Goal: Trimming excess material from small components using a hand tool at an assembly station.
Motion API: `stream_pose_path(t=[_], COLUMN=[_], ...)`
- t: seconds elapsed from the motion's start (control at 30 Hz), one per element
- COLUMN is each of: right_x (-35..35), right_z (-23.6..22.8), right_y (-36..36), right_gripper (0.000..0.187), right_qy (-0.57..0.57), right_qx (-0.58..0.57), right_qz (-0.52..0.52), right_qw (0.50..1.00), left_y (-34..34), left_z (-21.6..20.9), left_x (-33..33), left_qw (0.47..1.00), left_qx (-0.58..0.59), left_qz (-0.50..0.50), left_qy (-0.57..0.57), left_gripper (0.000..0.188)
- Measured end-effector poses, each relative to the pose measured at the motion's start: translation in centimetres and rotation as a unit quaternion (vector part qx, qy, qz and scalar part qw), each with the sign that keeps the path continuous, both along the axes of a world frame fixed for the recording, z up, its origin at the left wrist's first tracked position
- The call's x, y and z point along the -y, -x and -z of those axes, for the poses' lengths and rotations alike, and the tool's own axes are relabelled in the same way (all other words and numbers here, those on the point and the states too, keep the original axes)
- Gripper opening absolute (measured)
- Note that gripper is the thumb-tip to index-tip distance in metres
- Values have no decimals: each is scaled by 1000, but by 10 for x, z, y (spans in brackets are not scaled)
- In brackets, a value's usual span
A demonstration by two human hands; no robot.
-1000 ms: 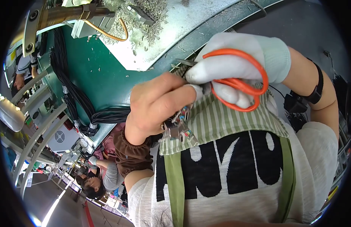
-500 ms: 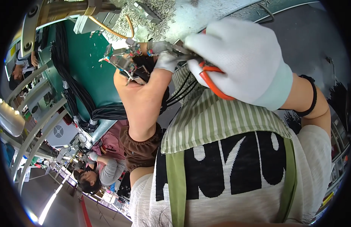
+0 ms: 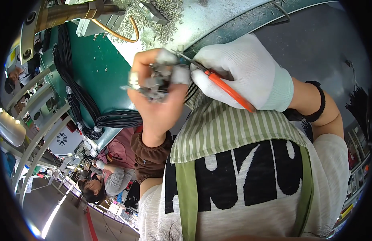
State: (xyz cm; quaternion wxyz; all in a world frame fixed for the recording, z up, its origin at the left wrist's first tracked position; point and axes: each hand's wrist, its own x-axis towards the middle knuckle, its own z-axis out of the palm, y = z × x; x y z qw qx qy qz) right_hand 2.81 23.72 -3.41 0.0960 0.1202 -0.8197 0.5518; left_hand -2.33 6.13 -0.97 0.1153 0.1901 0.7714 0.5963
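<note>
My left hand [image 3: 156, 114], with white coverings on the fingertips, curls around several small metal cable connectors [image 3: 156, 84]. Motion blurs them, so their detail is lost. Black cables [image 3: 191, 94] run beside this hand, toward the lap of a green-striped apron [image 3: 230, 132]. In a white glove, my right hand [image 3: 248, 66] grips orange-handled pliers [image 3: 231, 91]. The tool's dark jaws point to the upper left, close to the left fingertips. Whether the jaws touch anything cannot be made out.
Small metal clippings [image 3: 166, 32] and a grey metal block [image 3: 154, 13] lie on the pale work surface. A metal machine arm [image 3: 69, 16] juts in at upper left. Bundled black cables [image 3: 79, 106] rest on the green mat [image 3: 109, 88]. Two other people sit farther left.
My left hand has turned and its fingers have closed more around the connectors. My right hand has drawn slightly back and left, and the pliers' jaws show more plainly.
</note>
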Motion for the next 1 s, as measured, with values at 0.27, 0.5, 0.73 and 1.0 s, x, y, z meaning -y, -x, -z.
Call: stream_pose_path(t=[0.27,0.5,0.73,1.0], right_x=[5,-8,-22,-28], right_z=[3,7,-13,4], right_y=[-2,12,33,104], right_gripper=[13,21,24,18], right_qy=[-174,-33,17,245], right_qx=[-26,53,-139,229], right_qz=[83,-50,38,-94], right_qw=[981,997,989,937], left_y=[-1,14,62,98], left_z=[-7,-1,5,9], left_x=[-4,9,19,7], left_qw=[993,953,936,956], left_qx=[32,293,315,280], left_qz=[-60,-40,-64,31], left_qy=[97,-69,-142,-85], left_gripper=[14,9,12,21])
